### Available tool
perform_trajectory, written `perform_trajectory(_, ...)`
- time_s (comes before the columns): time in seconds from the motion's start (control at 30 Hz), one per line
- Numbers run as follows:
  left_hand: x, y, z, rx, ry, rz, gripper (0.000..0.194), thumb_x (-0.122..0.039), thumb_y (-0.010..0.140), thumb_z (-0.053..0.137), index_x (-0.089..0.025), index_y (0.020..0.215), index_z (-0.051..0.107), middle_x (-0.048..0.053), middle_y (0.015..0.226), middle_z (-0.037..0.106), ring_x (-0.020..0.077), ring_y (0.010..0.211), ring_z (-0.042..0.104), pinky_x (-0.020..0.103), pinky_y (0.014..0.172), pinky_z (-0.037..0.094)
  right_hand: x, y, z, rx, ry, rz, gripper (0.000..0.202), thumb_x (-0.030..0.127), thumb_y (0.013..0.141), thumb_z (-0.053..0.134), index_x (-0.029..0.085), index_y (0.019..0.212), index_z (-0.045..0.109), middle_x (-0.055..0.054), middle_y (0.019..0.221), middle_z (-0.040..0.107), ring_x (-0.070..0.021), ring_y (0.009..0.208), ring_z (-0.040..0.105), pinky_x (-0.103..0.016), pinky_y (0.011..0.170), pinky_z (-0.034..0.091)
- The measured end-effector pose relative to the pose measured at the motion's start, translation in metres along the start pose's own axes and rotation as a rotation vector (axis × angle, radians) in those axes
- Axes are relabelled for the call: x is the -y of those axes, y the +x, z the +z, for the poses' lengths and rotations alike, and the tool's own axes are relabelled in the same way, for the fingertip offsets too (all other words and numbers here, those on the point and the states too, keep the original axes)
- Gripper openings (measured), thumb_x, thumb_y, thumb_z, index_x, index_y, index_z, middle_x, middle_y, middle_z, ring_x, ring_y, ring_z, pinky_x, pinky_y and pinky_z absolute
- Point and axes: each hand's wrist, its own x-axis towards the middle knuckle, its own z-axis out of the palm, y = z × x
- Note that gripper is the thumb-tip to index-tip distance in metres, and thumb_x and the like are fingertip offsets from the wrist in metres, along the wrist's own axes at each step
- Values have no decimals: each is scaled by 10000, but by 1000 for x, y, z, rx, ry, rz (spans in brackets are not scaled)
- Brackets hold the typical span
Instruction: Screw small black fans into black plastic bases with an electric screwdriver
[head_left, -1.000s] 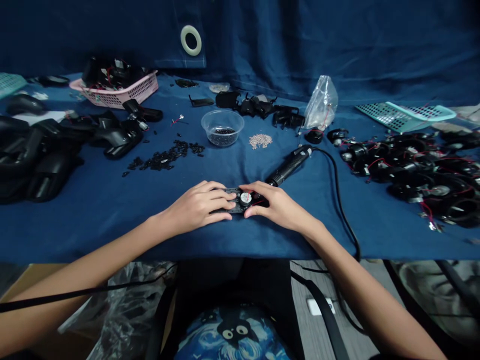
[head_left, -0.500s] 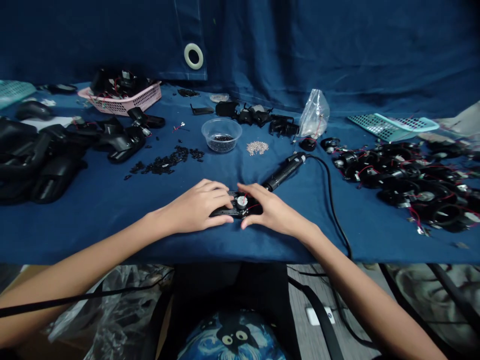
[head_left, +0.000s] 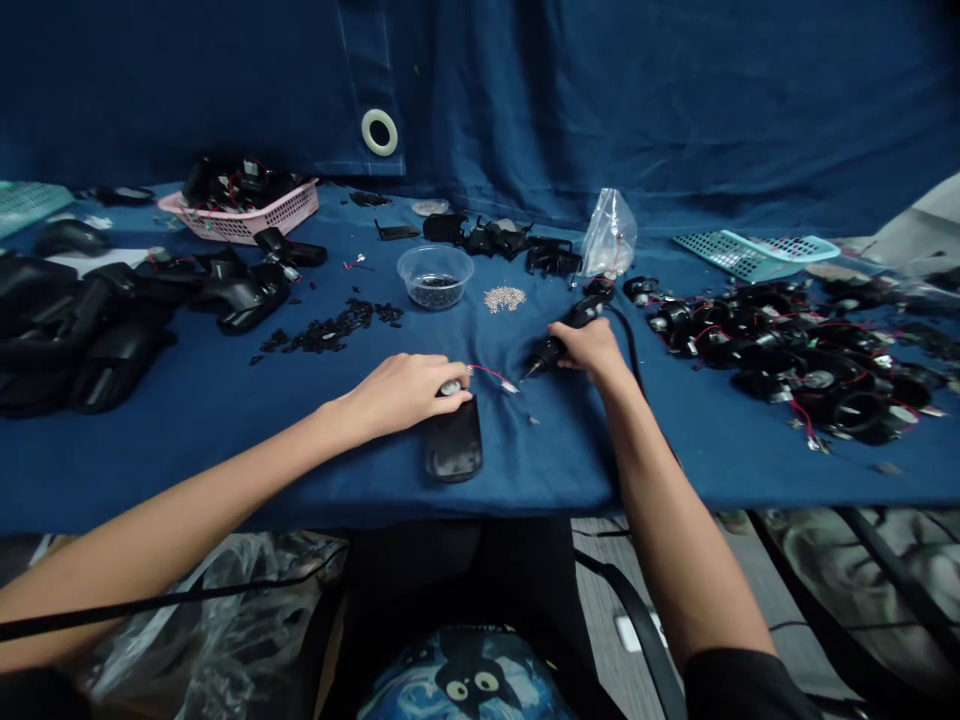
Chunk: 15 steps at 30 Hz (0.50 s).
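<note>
Two hands working: our left hand [head_left: 401, 392] is pinning the black shell [head_left: 454, 443] near the table edge [head_left: 225, 500], fingers curled over its small motor [head_left: 451, 387]. Our right hand [head_left: 592, 345] is closing around the electric screwdriver [head_left: 564, 335]; we are keeping its cable [head_left: 637, 370] clear, with open cloth ahead.

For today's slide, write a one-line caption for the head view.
Left hand steadies a glossy black plastic shell on blue cloth while right hand grips a black corded electric screwdriver.
</note>
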Motion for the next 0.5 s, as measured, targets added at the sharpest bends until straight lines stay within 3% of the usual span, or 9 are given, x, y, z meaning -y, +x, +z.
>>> perform_trajectory(0.07, -1, -12, 1, -103, 40, -217, 335, -519, 938, 491, -221, 931, 644, 26, 855, 696, 206, 779, 659, 274, 645, 397, 3, 2, -15, -21, 115, 10, 274, 388, 827, 575, 134, 931, 562, 13, 576, 538, -113, 448, 534, -239, 441, 489)
perform_trajectory(0.13, -5, -20, 5, -180, 104, -422, 401, -574, 926, 477, -204, 904, 629, 44, 764, 691, 237, 719, 664, 290, 608, 391, 11, 3, -31, -56, 322, -3, 237, 392, 870, 491, 170, 800, 531, 36, 541, 475, -76, 421, 475, -180, 385, 419)
perform_trajectory(0.27, -18, -26, 13, -106, 261, -565, 498, -634, 923, 420, -185, 987, 626, 93, 718, 690, 306, 678, 673, 324, 601, 410, 27, -1, -46, -76, 777, -47, 165, 322, 797, 583, 184, 736, 515, 54, 542, 450, -61, 409, 426, -161, 328, 338)
perform_trajectory(0.37, -17, -29, 6, -115, 348, -440, 593, -656, 926, 376, -135, 1071, 618, 145, 801, 691, 329, 794, 670, 396, 743, 440, 31, -9, -40, -41, 805, -57, 145, 309, 792, 591, 183, 751, 532, 55, 561, 453, -62, 421, 426, -161, 318, 319)
perform_trajectory(0.43, -7, -32, -4, -133, 325, -218, 619, -656, 883, 483, -137, 1206, 578, 175, 1044, 671, 345, 1022, 613, 451, 908, 387, 30, -14, -32, -4, 824, -62, 140, 305, 784, 605, 185, 759, 537, 55, 579, 454, -58, 434, 425, -157, 321, 311)
perform_trajectory(0.5, 8, -32, -10, -50, 211, 8, 656, -595, 836, 611, -206, 1348, 488, 148, 1300, 568, 334, 1222, 492, 458, 1014, 306, 29, -18, -25, 29, 836, -70, 162, 319, 770, 624, 189, 749, 530, 54, 591, 446, -57, 444, 420, -159, 328, 313)
